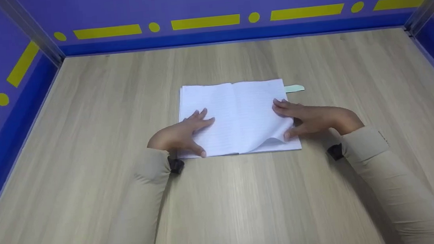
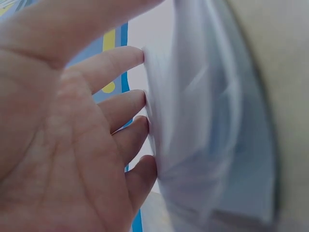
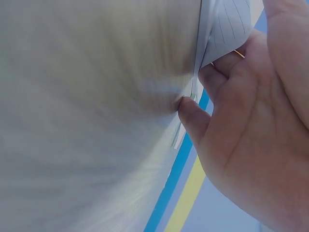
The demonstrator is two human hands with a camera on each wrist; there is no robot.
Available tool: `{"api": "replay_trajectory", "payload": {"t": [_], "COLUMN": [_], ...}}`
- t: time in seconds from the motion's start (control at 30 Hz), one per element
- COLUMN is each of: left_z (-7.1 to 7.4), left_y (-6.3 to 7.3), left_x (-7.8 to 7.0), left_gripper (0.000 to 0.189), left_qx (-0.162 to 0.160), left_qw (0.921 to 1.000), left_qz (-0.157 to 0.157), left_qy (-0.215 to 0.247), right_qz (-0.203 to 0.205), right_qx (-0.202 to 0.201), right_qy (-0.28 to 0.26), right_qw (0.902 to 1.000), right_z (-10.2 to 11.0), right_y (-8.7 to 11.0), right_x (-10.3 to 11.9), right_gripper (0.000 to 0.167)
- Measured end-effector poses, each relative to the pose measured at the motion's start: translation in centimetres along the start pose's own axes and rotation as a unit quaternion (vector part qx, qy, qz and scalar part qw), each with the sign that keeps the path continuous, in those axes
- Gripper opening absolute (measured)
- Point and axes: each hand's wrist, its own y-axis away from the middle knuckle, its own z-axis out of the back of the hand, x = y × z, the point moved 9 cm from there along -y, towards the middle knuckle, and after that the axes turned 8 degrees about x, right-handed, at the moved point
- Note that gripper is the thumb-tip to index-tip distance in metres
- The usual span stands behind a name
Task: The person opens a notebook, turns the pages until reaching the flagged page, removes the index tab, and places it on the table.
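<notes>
An open notebook (image 1: pixel 236 116) with white lined pages lies flat on the table. My left hand (image 1: pixel 186 135) rests on the left page, fingers spread, with the thumb at the lower edge. In the left wrist view the left fingertips (image 2: pixel 140 99) touch the paper. At the right side, my right hand (image 1: pixel 308 119) holds the lower outer part of the right page (image 1: pixel 270 133), fingers on top and thumb lower down. That corner curls up off the sheets beneath. In the right wrist view the lifted page (image 3: pixel 229 29) hides some fingertips, while the little finger touches the table.
A pale green tab (image 1: pixel 294 88) sticks out past the notebook's upper right side. The wood-grain table (image 1: pixel 225 209) is bordered by blue panels (image 1: pixel 206 5) with yellow marks at the back and both sides. Both sleeves (image 1: pixel 138 209) reach in from the front.
</notes>
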Motion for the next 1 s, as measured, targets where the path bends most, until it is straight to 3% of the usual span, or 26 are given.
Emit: {"api": "replay_trajectory", "payload": {"t": [0.27,0.43,0.57,0.7,0.87,1.0], "left_z": [0.2,0.1,0.4,0.9,0.7,0.5], "left_y": [0.1,0.1,0.2,0.3,-0.2,-0.6], "left_x": [-0.7,-1.0,-2.0,-3.8,-6.2,-7.9], "left_gripper": [0.102,0.096,0.091,0.081,0.066,0.059], "left_qx": [0.003,-0.005,-0.036,-0.083,-0.138,-0.176], "left_qw": [0.9996,0.9998,0.9991,0.9949,0.9849,0.9759], "left_qz": [-0.021,-0.006,-0.009,-0.045,-0.095,-0.117], "left_qy": [-0.019,-0.018,-0.02,-0.034,-0.045,-0.054], "right_qz": [-0.005,-0.008,-0.008,-0.009,-0.008,-0.004], "right_qx": [-0.001,-0.004,-0.007,-0.008,-0.008,-0.007], "right_qy": [-0.01,-0.003,0.0,0.001,-0.002,-0.004], "right_qw": [0.9999,1.0,0.9999,0.9999,0.9999,1.0], "right_z": [0.1,0.0,0.1,0.1,0.1,0.1], "right_y": [0.0,0.0,0.0,0.0,-0.2,-0.2], "right_x": [-0.2,-0.1,-0.1,-0.1,-0.3,-0.2], "right_gripper": [0.092,0.093,0.092,0.093,0.092,0.092]}}
